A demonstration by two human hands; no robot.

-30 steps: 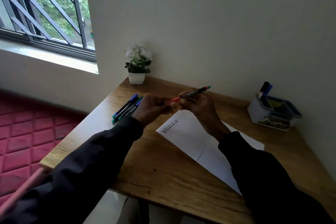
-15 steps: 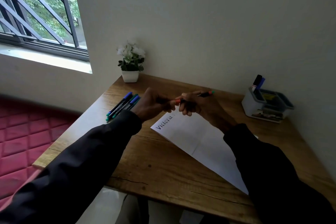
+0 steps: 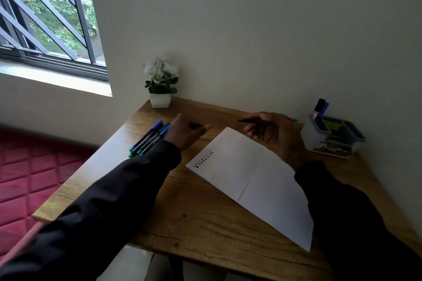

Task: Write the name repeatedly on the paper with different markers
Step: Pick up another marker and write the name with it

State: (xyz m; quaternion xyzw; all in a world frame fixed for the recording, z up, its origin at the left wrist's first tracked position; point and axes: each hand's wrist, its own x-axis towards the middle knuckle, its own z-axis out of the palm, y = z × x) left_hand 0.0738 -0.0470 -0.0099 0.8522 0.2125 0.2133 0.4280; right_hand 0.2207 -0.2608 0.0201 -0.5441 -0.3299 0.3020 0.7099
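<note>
A white sheet of paper lies slanted on the wooden table, with "Victoria" written in black near its left corner. My right hand hovers above the paper's far edge and grips a dark marker. The marker's bare tip points left and its green end sticks out to the right. My left hand is beside the paper's top corner, fingers curled, pinching what looks like the small orange cap. Several more markers with blue and green caps lie just left of that hand.
A small white pot of white flowers stands at the table's back left corner. A grey desk organiser with upright markers sits at the back right against the wall. A window and a red quilted surface are to the left.
My hands were together on the marker and have pulled apart. The cap came off to the left with my left hand; my right hand carried the uncapped marker to the right.
</note>
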